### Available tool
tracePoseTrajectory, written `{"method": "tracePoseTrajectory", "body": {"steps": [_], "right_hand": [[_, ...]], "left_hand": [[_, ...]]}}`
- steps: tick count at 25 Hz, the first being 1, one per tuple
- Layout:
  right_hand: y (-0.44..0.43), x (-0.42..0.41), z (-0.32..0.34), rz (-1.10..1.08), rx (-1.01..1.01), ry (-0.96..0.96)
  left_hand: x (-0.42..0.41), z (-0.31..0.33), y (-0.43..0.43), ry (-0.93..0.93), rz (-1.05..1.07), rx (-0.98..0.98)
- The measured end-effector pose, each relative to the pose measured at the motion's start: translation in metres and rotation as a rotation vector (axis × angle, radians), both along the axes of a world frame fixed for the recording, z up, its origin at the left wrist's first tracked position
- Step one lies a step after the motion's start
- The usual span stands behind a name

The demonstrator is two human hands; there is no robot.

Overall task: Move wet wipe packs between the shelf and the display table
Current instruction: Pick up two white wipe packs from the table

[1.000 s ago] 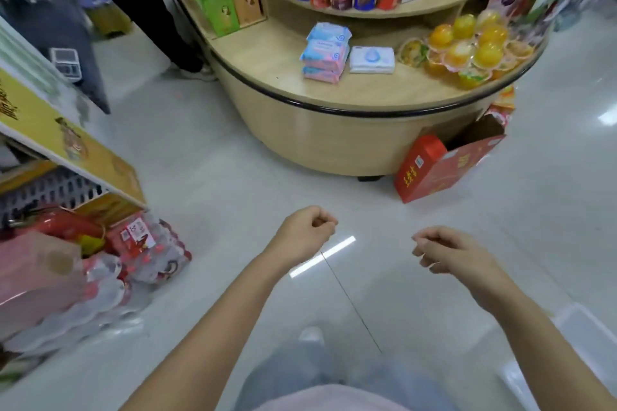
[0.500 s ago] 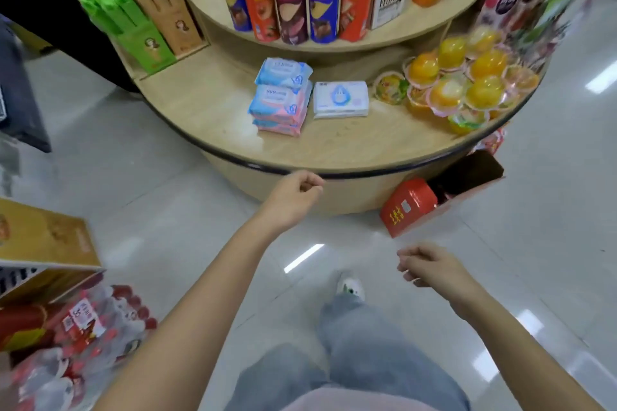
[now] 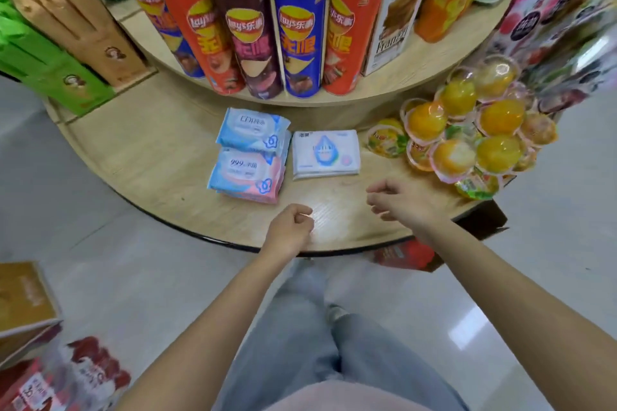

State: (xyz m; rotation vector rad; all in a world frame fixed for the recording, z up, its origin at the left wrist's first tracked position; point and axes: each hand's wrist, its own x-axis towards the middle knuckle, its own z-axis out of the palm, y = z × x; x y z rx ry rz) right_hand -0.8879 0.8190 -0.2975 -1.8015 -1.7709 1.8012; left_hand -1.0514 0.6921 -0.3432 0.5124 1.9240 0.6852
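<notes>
Wet wipe packs lie on the lower tier of the round wooden display table [image 3: 150,157]. A pink-and-blue pack [image 3: 247,173] tops a small pile, with a blue pack [image 3: 254,127] on a pile just behind it. A white pack with a blue drop [image 3: 325,152] lies flat to their right. My left hand [image 3: 291,231] hovers over the table's front edge, fingers curled into a fist, holding nothing. My right hand [image 3: 402,203] hangs over the table just below and right of the white pack, fingers loosely bent and empty.
Tall chip cans [image 3: 267,33] and boxes stand on the upper tier behind the packs. Jelly cups [image 3: 467,130] crowd the right side, green and brown boxes [image 3: 66,53] the left. A red carton [image 3: 405,255] sits on the floor under the table edge; bottled drinks [image 3: 66,377] lie lower left.
I have stepped up to the table, so it fills the view now. Both hands have risen from over the floor to above the table's front edge, near the packs.
</notes>
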Motion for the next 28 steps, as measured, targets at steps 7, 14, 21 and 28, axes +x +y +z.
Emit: {"method": "tracePoseTrajectory", "body": {"steps": [7,14,21,28], "right_hand": [[0.071,-0.054,-0.069,-0.069,0.006,-0.258],[0.095,-0.09,-0.116,-0.185,-0.034,-0.259],[0.104,-0.094,-0.143,-0.227,-0.14,-0.266],[0.088,-0.022,-0.123,-0.289,-0.44,0.168]], "left_hand": [[-0.003,-0.05,0.09,0.044,0.066,-0.095],[-0.017,-0.079,0.109,0.144,0.379,0.003],[-0.023,-0.063,0.12,-0.068,0.605,0.072],[-0.022,-0.044,0.101,-0.341,0.59,0.049]]}}
